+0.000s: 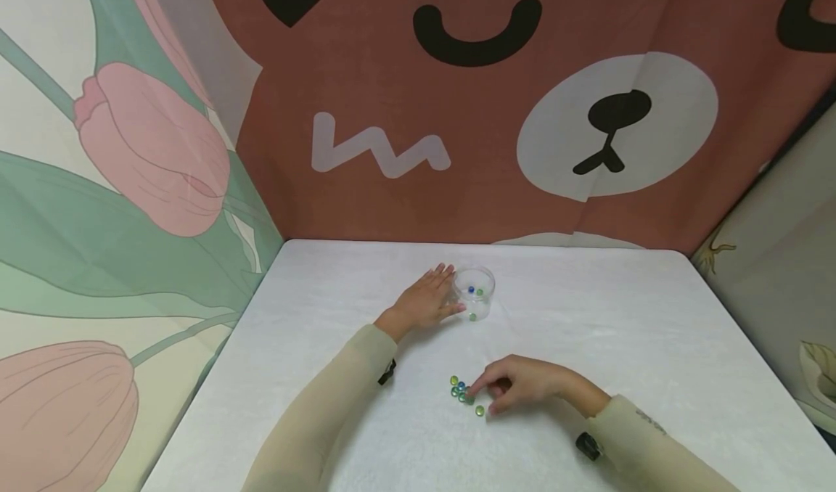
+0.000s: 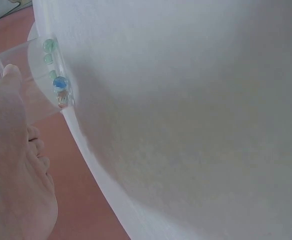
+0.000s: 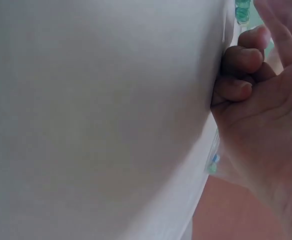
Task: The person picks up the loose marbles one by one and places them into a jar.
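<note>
A clear cup (image 1: 484,308) stands upright toward the back of the table with a few blue and green marbles (image 2: 59,82) inside. My left hand (image 1: 423,300) holds it from the left, thumb across its near side and fingers along the far side. Closer to me lies a loose cluster of green, yellow-green and blue marbles (image 1: 454,391). My right hand (image 1: 525,383) reaches in from the right; its index fingertip touches the cluster's right edge, while the other fingers curl under. One yellow-green marble (image 1: 480,411) lies apart, just left of the right thumb.
A white cloth covers the table (image 1: 588,310). Behind it hangs a brown bear-print curtain (image 1: 483,202), and a tulip-print curtain (image 1: 157,151) hangs at the left. Each sleeve has a small black device (image 1: 588,446) under the wrist.
</note>
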